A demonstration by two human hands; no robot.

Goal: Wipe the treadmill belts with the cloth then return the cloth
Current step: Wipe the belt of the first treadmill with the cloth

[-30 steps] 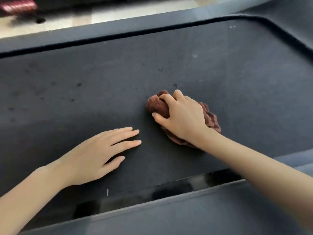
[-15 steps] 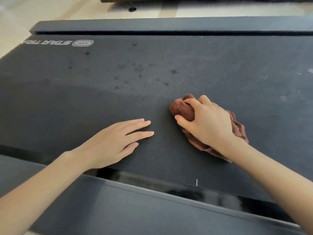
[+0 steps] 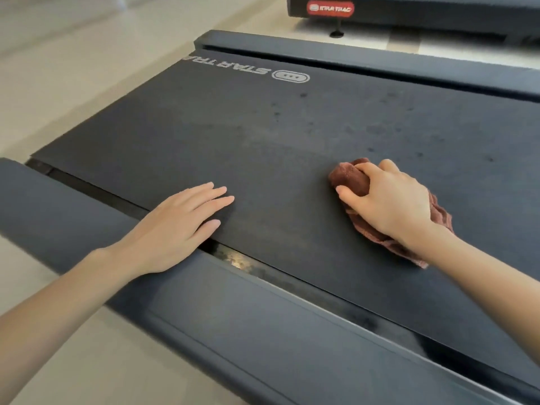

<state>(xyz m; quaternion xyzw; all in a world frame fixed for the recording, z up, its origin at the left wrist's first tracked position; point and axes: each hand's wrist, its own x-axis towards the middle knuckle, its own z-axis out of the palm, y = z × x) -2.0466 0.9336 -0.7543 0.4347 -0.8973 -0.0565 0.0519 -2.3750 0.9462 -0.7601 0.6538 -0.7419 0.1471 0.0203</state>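
Brown cloth [image 3: 350,178] bunched under right grip [image 3: 391,203], grasped | left grip [image 3: 172,232] released, flat on belt [image 3: 292,135]

Two hands: left hand [image 3: 172,232], right hand [image 3: 391,206]. One cloth [image 3: 349,178], one treadmill belt [image 3: 292,135], two side rails [image 3: 263,331]. One second treadmill [image 3: 438,16] at the back.

A pale, cream-coloured floor [image 3: 73,71] fills the upper left and runs down the left edge to the bottom corner, smooth and faintly glossy under bright, even light. At the top right, the dark base of a second machine [image 3: 432,16] stands on this floor, carrying a red oval badge [image 3: 330,8] with white lettering. A small black foot [image 3: 338,33] beneath the badge touches the floor.
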